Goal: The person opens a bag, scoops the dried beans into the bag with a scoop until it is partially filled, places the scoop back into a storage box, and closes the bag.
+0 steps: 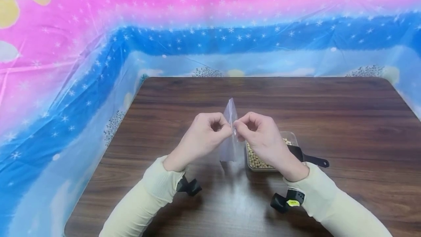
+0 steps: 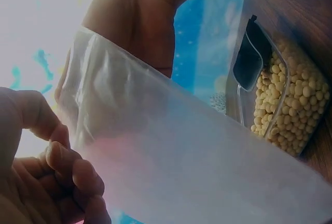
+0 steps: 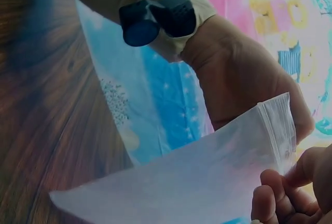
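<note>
A clear zip-lock bag (image 1: 227, 150) hangs upright between both hands, its mouth at the top. My left hand (image 1: 205, 131) pinches one side of the mouth between thumb and forefinger. Opposite it, my right hand (image 1: 263, 140) pinches the other side close by. The bag looks flat, with nothing visible inside, and its zip strip (image 3: 270, 130) shows near the top edge in the right wrist view. Just right of the bag, partly behind my right hand, stands a clear container (image 1: 248, 162) of pale round beans (image 2: 298, 99). A black scoop (image 1: 312, 159) lies in it, handle over the rim.
A dark wood-grain table (image 1: 158, 120) lies beneath everything. Around its far and left edges hangs a pink and blue patterned cloth (image 1: 184, 39). Black wrist cameras (image 1: 279, 203) hang under the cream sleeves (image 1: 329, 193).
</note>
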`<state>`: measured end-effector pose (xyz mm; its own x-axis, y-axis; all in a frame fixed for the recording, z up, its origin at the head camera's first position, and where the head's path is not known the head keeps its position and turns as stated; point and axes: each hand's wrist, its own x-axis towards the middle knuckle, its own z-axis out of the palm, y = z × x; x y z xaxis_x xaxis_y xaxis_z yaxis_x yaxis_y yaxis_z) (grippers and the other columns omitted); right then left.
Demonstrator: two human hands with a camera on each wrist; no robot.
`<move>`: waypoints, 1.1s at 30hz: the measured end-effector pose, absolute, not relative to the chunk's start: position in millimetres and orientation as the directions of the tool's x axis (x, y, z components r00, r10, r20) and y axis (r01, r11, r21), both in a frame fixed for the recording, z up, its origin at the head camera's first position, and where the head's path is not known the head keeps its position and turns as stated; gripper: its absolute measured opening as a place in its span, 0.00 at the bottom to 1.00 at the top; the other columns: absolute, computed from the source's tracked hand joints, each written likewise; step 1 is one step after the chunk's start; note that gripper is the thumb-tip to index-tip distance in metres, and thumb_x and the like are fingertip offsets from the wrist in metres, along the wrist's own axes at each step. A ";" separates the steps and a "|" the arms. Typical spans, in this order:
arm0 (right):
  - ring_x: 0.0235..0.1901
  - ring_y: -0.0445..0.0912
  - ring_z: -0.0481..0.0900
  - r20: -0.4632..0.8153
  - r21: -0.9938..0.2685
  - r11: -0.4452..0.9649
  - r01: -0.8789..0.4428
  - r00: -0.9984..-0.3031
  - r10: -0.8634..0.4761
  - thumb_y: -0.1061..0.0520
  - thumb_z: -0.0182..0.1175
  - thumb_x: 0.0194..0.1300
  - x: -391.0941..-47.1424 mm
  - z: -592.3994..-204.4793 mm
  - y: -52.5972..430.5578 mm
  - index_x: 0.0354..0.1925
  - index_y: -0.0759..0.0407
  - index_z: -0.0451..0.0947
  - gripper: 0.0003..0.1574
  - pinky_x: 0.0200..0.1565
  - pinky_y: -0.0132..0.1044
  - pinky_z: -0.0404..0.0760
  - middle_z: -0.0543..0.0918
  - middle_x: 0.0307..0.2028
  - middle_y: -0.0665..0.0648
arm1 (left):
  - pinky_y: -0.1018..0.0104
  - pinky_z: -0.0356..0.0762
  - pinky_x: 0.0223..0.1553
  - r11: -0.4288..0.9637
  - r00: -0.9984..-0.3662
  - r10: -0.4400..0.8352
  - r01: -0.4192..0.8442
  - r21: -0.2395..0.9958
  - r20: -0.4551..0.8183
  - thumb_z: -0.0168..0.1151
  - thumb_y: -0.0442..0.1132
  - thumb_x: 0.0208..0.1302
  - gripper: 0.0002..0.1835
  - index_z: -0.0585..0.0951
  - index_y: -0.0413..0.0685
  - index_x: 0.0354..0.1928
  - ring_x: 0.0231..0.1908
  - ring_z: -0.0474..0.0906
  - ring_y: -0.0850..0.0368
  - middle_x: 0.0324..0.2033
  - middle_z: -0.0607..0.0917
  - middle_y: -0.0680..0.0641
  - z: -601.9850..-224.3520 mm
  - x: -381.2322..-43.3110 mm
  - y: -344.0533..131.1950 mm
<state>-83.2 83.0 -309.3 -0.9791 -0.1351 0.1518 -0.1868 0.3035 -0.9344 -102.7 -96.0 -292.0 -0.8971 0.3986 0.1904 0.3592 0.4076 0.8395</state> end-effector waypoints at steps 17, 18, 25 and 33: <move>0.32 0.46 0.78 0.073 -0.866 0.480 -0.139 -0.985 -0.154 0.47 0.54 0.70 -83.6 -313.6 111.7 0.39 0.56 0.78 0.14 0.36 0.40 0.78 0.82 0.33 0.53 | 0.68 0.67 0.22 0.431 -0.903 0.374 0.369 0.823 0.209 0.58 0.34 0.55 0.06 0.79 0.49 0.23 0.21 0.68 0.60 0.18 0.75 0.53 -287.0 -102.8 -101.8; 0.33 0.46 0.78 0.067 -0.868 0.473 -0.151 -0.980 -0.189 0.45 0.54 0.71 -82.5 -313.1 110.3 0.40 0.55 0.77 0.15 0.37 0.40 0.78 0.82 0.33 0.53 | 0.67 0.70 0.26 0.400 -0.873 0.412 0.432 0.809 0.263 0.60 0.34 0.57 0.04 0.78 0.49 0.25 0.24 0.70 0.60 0.21 0.76 0.54 -289.0 -103.1 -99.4; 0.30 0.48 0.79 0.054 -0.917 0.368 -0.155 -0.961 -0.271 0.51 0.58 0.70 -81.4 -312.2 103.7 0.38 0.59 0.76 0.11 0.37 0.41 0.78 0.82 0.28 0.54 | 0.47 0.47 0.71 0.405 -0.561 0.662 0.826 0.393 0.497 0.79 0.68 0.30 0.76 0.41 0.42 0.74 0.73 0.41 0.49 0.74 0.43 0.43 -307.1 -108.1 -88.5; 0.29 0.47 0.75 0.088 -0.850 0.505 -0.152 -0.985 -0.148 0.47 0.56 0.69 -85.0 -317.1 112.9 0.30 0.55 0.77 0.16 0.31 0.39 0.75 0.81 0.28 0.52 | 0.56 0.67 0.62 0.423 -0.561 0.674 0.827 0.370 0.481 0.78 0.63 0.34 0.74 0.42 0.42 0.76 0.61 0.60 0.51 0.63 0.64 0.42 -320.4 -120.5 -88.4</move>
